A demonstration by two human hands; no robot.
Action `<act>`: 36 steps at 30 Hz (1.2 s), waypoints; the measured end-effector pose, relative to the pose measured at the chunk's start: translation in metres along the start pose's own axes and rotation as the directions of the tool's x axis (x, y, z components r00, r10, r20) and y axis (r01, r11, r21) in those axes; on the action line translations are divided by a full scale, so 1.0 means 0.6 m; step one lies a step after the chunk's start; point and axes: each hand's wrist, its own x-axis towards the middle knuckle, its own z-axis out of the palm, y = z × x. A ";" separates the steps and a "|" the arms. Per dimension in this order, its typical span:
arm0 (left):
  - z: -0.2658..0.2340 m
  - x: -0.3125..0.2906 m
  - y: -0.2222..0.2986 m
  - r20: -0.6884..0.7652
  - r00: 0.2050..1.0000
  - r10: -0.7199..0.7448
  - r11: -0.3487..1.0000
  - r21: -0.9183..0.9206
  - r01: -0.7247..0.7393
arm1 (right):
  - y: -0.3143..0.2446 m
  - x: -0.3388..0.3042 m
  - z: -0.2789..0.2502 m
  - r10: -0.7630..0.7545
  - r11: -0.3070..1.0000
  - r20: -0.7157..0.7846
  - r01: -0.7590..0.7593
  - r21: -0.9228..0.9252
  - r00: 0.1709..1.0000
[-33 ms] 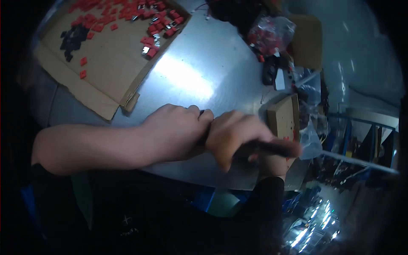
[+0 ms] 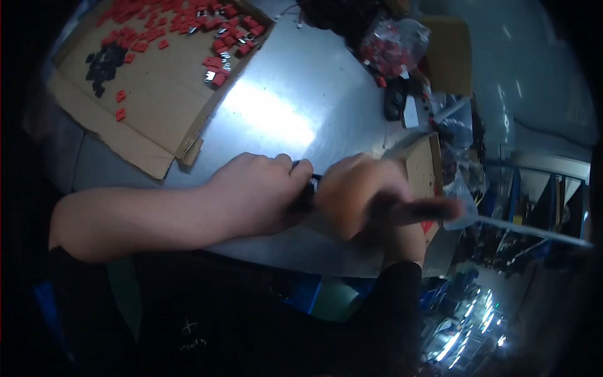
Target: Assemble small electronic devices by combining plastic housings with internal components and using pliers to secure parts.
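Observation:
My left hand (image 2: 260, 191) is closed over the metal tabletop, its fingers wrapped round a small dark piece (image 2: 312, 188) with a shiny spot; most of that piece is hidden. Just to the right, my right hand (image 2: 358, 195) is curled and smeared by motion. Out of its right side sticks a dark and reddish handle (image 2: 436, 210), so the hand is closed on a hand tool. The tool's working end is hidden, and its kind cannot be made out. A narrow gap separates the two hands.
At the far left, a shallow cardboard tray (image 2: 151, 113) holds many red connector housings (image 2: 135, 34) and a pile of black pieces (image 2: 107, 66). A bag of red parts (image 2: 392, 47), a black object (image 2: 396, 100) and a smaller cardboard box (image 2: 424, 157) line the right side of the metal table (image 2: 282, 75).
My right hand has shifted a little to the right with the tool, widening the gap to my left hand and baring part of the dark piece. My left hand is nearly still.

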 end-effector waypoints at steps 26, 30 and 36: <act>0.017 -0.015 0.038 -0.148 0.988 0.036 0.958 0.286 0.008 | 0.099 0.018 0.129 -0.622 0.613 -0.640 0.789 -0.041 0.450; 0.013 -0.016 0.038 -0.105 0.994 0.019 0.949 0.316 0.015 | 0.100 0.023 0.134 -0.671 0.596 -0.605 0.798 -0.096 0.428; 0.015 -0.016 0.045 -0.128 0.992 0.009 0.955 0.297 0.029 | 0.096 0.006 0.134 -0.660 0.680 -0.555 0.717 -0.155 0.506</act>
